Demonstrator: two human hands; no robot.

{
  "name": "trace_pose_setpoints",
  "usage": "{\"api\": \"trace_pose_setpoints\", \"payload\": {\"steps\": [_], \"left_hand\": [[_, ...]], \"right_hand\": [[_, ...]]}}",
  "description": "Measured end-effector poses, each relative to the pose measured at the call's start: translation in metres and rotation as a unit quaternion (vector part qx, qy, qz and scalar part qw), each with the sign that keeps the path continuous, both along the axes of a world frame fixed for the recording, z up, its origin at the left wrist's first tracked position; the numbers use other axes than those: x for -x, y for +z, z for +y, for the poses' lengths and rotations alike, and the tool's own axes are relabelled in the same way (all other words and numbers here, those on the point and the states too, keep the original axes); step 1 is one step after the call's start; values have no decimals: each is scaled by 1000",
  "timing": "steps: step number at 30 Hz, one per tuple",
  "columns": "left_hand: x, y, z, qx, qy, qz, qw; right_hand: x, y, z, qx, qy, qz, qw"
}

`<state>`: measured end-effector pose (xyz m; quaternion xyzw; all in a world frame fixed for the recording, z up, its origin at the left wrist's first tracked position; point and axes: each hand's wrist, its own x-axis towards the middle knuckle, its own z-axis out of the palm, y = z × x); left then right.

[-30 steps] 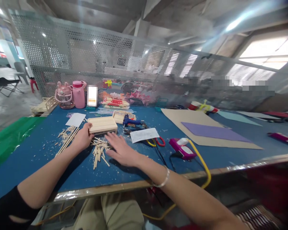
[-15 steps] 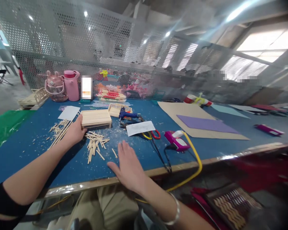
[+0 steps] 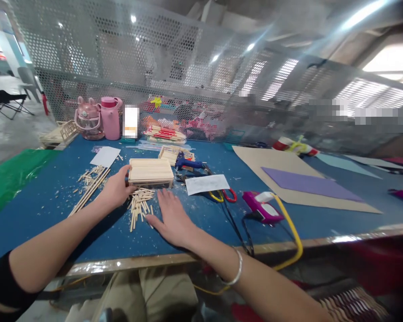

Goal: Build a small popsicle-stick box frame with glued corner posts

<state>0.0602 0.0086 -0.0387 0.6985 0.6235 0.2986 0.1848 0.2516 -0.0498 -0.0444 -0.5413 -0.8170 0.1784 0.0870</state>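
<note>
My left hand (image 3: 117,188) grips the left end of a small box-like model made of pale wooden sticks (image 3: 151,171), thumb low and fingers at its side edge. The model stands on the blue tabletop (image 3: 97,241) with its slatted face up. In front of it lies a loose pile of short cut wooden sticks (image 3: 139,208), partly between my hands. My right hand (image 3: 173,219) is palm down on the table with fingers stretched out, its thumb beside the pile, holding nothing.
Long sticks (image 3: 90,192) and wood crumbs lie left. Behind are a blue glue gun (image 3: 190,163), a white paper strip (image 3: 207,184) and scissors (image 3: 230,195). A purple device (image 3: 263,208) with a yellow cable (image 3: 293,228) sits right; pink bottles (image 3: 110,118) stand at the back.
The view has swung left. My left hand has shifted the stick model slightly right and nearer. My right hand has slid left toward the pile, and a stray stick now lies closer to it.
</note>
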Motion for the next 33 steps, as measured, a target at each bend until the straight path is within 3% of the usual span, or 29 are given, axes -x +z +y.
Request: {"api": "trace_pose_setpoints", "payload": {"steps": [6,10,18,24,29,31,33], "left_hand": [[7,1,13,-32,14,-36,999],[10,2,18,-31,2,-22,999],[17,7,11,-21,-39,53,998],[6,13,-9,13,-6,84,996],[7,10,-14,9,-18,61,998],[11,7,-11,-4,-27,64,998],[14,5,-9,-8,-37,70,997]], "right_hand": [[18,9,39,-22,88,-18,996],[33,13,60,-33,198,-23,979],[23,5,65,-64,334,76,937],[7,6,53,-82,358,73,927],[3,17,48,-111,363,91,921],[-4,29,52,-145,325,107,928],[-18,45,58,-185,236,94,949]]}}
